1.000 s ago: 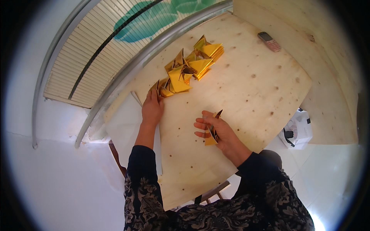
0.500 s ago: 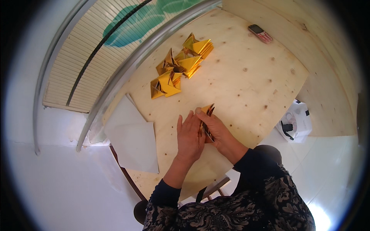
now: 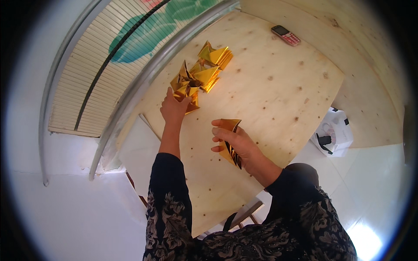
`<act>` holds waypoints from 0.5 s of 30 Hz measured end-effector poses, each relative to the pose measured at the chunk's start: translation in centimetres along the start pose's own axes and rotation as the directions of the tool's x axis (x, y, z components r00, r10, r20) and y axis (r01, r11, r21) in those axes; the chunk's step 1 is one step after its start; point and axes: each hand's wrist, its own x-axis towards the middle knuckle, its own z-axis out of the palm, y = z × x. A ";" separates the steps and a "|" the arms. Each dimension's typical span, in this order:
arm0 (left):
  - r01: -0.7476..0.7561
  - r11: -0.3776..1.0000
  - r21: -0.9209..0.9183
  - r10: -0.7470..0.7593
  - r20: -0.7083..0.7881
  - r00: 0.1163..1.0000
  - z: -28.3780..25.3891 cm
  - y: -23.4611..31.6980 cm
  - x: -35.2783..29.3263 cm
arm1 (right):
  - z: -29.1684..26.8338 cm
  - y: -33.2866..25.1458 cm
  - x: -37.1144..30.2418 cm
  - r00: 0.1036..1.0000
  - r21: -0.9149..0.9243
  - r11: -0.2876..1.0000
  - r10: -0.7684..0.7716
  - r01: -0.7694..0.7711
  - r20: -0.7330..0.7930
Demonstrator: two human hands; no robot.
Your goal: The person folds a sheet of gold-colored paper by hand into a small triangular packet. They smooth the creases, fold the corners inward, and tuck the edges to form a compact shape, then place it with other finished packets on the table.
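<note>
My left hand (image 3: 174, 108) reaches up the table to the nearest piece in a cluster of folded gold paper (image 3: 191, 103). Its thumb and fingers are on either side of that piece and appear to grip it; part of the paper is hidden behind the hand. Closer to me, my right hand (image 3: 238, 143) holds another folded gold paper piece (image 3: 230, 126) just above the table. The thumb lies across this piece, and dark gaps show between its folds. Several more folded gold paper pieces (image 3: 213, 71) stand close together beyond my left hand.
A pale wooden table (image 3: 278, 108) with dark spots fills the middle. A red and black keypad phone (image 3: 286, 35) lies at its far right. White sheets (image 3: 141, 141) lie partly under my left arm. Beyond the right edge is a white bag (image 3: 337, 132); a grey rail (image 3: 130, 93) curves along the left.
My left hand has parted from the right and moved up and left to the cluster, off the paper piece. My right hand still holds that piece, now alone. The view has shifted slightly.
</note>
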 end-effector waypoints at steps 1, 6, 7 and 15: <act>0.011 1.000 0.007 -0.011 0.030 0.999 0.4 -0.1 0.5 | -0.1 -0.2 0.0 0.999 -0.033 0.999 -0.020 0.021 0.026; 0.067 0.982 -0.178 -0.068 -0.001 0.998 0.5 -0.6 1.0 | -0.4 -0.4 0.4 1.000 -0.060 0.998 -0.010 0.008 -0.029; 0.109 0.948 -0.298 -0.114 0.002 0.993 -0.1 -0.8 0.9 | -0.5 -0.3 0.5 0.999 -0.052 0.999 -0.009 0.007 -0.034; 0.283 0.419 -0.863 0.244 0.408 0.880 -6.3 2.1 -8.0 | -0.4 0.4 0.9 0.998 0.007 0.999 -0.052 0.053 -0.045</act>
